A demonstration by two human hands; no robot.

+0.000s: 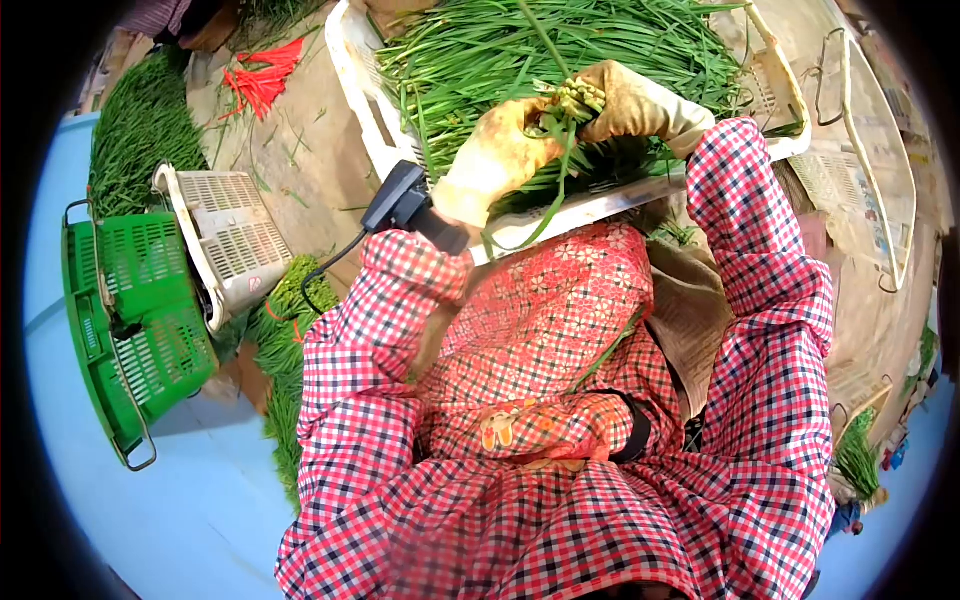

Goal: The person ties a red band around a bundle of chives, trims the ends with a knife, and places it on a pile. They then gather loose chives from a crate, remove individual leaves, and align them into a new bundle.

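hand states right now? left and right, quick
Left hand: gloved, closed around the bunch of green stalks.
Right hand: gloved, closed on the same bunch near its cut ends.

Stalks [470, 50] in crate [350, 70] ahead, tray [225, 240] beside basket [140, 320] at left, bands [262, 78] behind

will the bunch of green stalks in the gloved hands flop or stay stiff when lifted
Probably floppy: loose stalks of the bunch bend and droop below the left hand. Likely light, since the right hand pinches it near the cut ends. Thin stalks may slip free, as strays lie over the white crate.
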